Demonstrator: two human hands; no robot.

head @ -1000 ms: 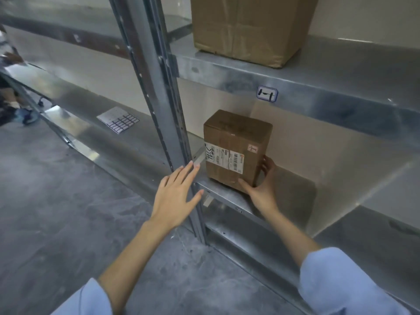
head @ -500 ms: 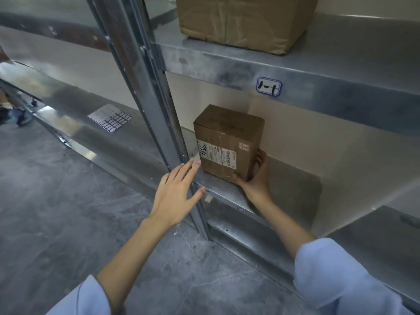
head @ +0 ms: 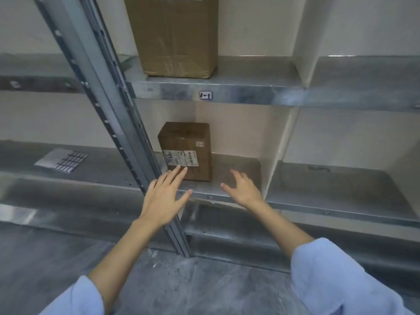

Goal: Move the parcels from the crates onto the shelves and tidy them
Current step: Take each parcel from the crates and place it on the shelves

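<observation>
Small parcel [head: 185, 142]: it stands upright at the left end of the middle shelf [head: 295, 206], just beside the steel post [head: 102, 105], with its white label [head: 181, 158] facing near.
Left hand [head: 162, 198]: the fingers [head: 179, 172] are straight and hold nothing. Their tips lie at the parcel's lower front face, under the label; I cannot tell whether they press it.
Right hand [head: 245, 189]: the fingers are spread and loose and grip nothing. The hand hovers over the shelf to the right of the parcel, apart from it.
Risk, skew: a push from the left side alone would probably turn the parcel instead of sliding it straight — the label would end up angled away.
Risk, post: the left wrist crosses in front of the post, and the parcel sits close to it. A nudge to the left could jam the cardboard against the steel or knock the knuckles.
Risk, tipping: a shove high on the front face could rock the parcel toward the far wall.
Around: a large box [head: 177, 37] sits on the upper shelf [head: 250, 93], whose rim carries a small tag [head: 206, 95]. A sheet of stickers [head: 61, 160] lies on the shelf left of the post.
In the way: only the post — nothing stands between the right hand and the parcel.
Crates: not in view.
</observation>
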